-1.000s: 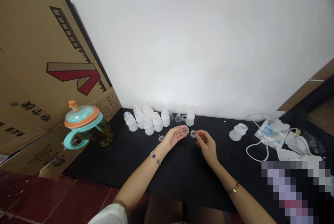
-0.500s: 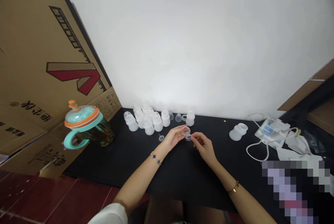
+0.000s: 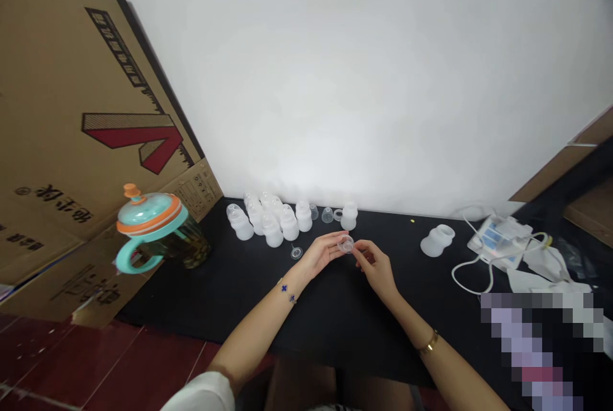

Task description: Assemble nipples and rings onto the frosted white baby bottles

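**Clear disc brought to clear ring between two hands**

Over the near part of the black bench [image 3: 335, 315], the left hand [image 3: 318, 256] held a clear ring [image 3: 341, 240] lightly at its fingertips, palm partly open. The right hand [image 3: 380, 272] was closed in a thumb-and-finger pinch on a small clear disc [image 3: 349, 248], which met the ring and overlapped it. The step in hand looked like fitting one against the other; whether the disc was seated could not be told. From there, the work seemed to call for level edges, a steady left hold and gentle, even pressure, since parts so thin could slip or go in askew.

Just beyond the left hand, a second clear disc [image 3: 296, 253] lay on the bench. Farther right, a white bottle [image 3: 435, 242] leaned with its mouth uncovered, near a white cable [image 3: 472, 280]. Toward the wall [image 3: 364, 79] stood a cluster of domed bottles [image 3: 272, 232], then a clear dome [image 3: 327, 215], a spare ring [image 3: 338, 211] and an upright bottle [image 3: 349, 217], side by side.
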`<act>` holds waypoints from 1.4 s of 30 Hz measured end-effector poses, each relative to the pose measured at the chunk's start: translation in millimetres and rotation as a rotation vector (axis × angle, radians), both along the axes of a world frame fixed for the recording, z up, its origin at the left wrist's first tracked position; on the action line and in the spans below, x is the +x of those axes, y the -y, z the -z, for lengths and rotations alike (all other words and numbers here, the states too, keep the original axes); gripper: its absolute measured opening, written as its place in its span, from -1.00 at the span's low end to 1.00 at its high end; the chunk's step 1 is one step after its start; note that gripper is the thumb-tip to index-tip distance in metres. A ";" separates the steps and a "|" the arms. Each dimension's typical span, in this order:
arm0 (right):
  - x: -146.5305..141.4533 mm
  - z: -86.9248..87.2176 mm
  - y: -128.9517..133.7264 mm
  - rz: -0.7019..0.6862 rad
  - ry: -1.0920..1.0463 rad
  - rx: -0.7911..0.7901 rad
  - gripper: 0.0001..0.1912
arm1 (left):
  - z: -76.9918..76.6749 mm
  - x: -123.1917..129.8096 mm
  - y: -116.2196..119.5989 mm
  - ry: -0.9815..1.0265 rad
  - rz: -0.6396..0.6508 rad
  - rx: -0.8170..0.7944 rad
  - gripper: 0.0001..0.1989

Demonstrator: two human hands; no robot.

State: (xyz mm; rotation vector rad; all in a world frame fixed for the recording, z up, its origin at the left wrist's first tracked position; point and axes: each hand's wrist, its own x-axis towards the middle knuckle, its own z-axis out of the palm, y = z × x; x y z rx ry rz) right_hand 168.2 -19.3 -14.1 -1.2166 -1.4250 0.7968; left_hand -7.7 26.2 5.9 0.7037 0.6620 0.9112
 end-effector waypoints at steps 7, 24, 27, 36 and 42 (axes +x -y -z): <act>1.6 2.2 -2.5 0.032 -0.004 -0.043 -0.55 | 2.7 -0.3 -0.5 -0.002 0.016 0.018 -0.71; 1.5 -1.6 -1.8 0.076 -0.003 -0.052 -0.52 | 9.6 0.2 -0.8 -0.007 0.053 0.052 -0.64; 0.9 -3.0 -1.6 0.075 -0.010 -0.048 -0.49 | 9.7 0.4 -0.7 -0.009 0.060 0.057 -0.61; 1.4 -1.5 -2.6 0.064 -0.003 -0.057 -0.51 | 8.0 0.2 0.2 -0.008 0.076 0.062 -0.58; 1.2 -3.7 -1.2 0.056 0.002 -0.066 -0.51 | 4.1 0.7 2.7 -0.079 0.104 0.048 -0.56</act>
